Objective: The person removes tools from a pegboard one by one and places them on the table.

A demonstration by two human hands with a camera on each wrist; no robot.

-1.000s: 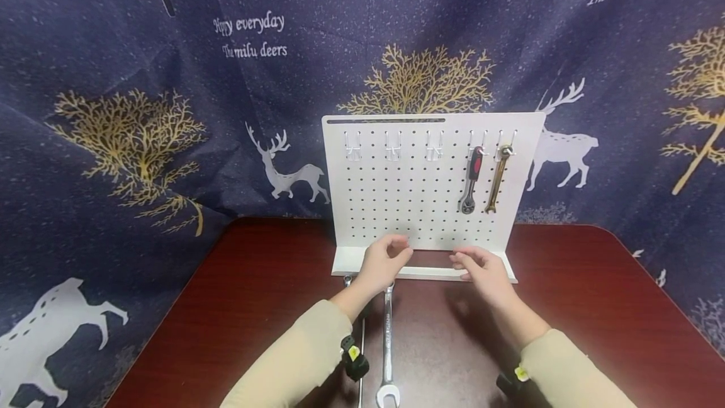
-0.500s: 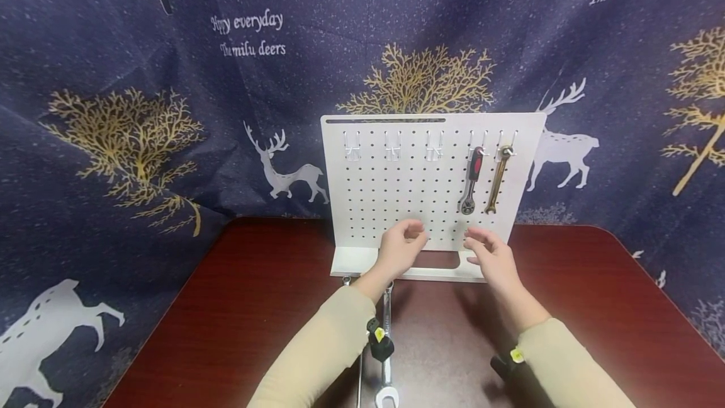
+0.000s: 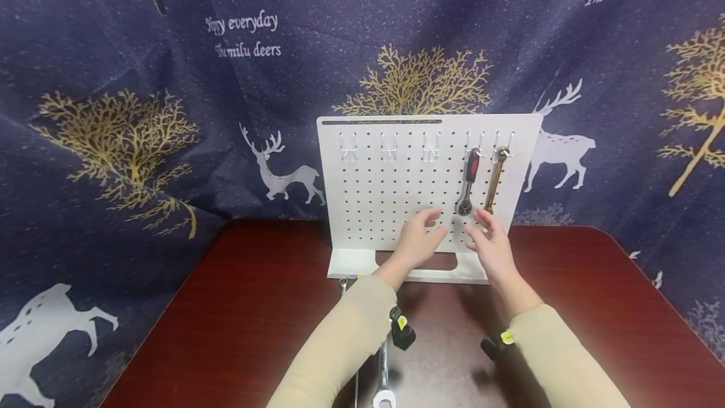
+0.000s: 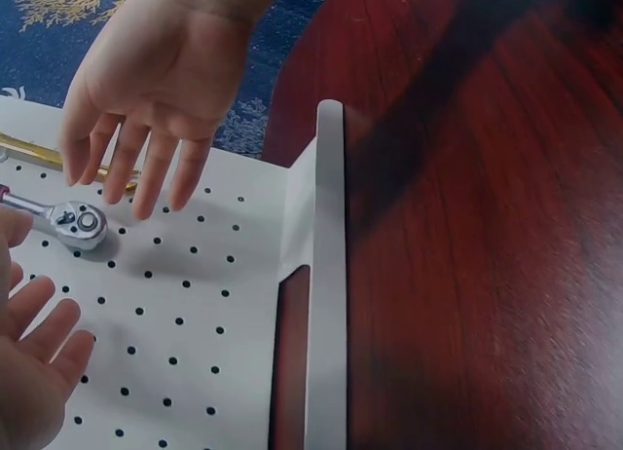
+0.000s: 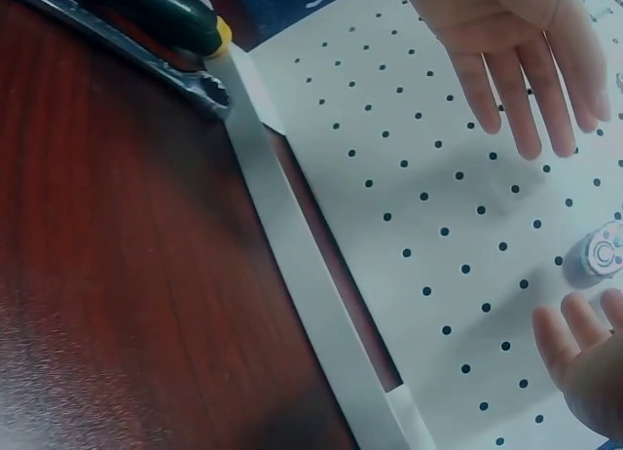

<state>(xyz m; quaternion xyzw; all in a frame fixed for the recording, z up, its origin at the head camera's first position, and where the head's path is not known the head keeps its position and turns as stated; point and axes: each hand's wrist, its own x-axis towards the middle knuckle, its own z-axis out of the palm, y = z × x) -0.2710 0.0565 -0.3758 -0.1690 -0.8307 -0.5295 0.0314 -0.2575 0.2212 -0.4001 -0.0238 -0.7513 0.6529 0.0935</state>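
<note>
My left hand (image 3: 420, 238) hovers in front of the lower pegboard, fingers bent and nothing held. My right hand (image 3: 491, 245) is raised just below the two hung tools, also holding nothing. Both wrist views show their fingers spread and apart from the tools. A ratchet wrench (image 3: 469, 182) with a black and red handle hangs from a hook, head down, between and above the hands. To its right hangs a gold-coloured combination wrench (image 3: 496, 178), its lower end near my right fingertips. The white pegboard (image 3: 385, 206) stands upright on the table.
Three clear hooks without tools, including one at the left (image 3: 348, 147), line the board's top. A large silver wrench (image 3: 384, 389) lies partly under my left arm. Beside it is a dark green handle (image 5: 175, 17) with a yellow end. The reddish-brown table (image 3: 255, 282) meets a patterned cloth (image 3: 272, 93).
Both hands have risen from the board's base towards the hung tools. The left hand has also moved right, closer to the right hand. The hung tools stay in place.
</note>
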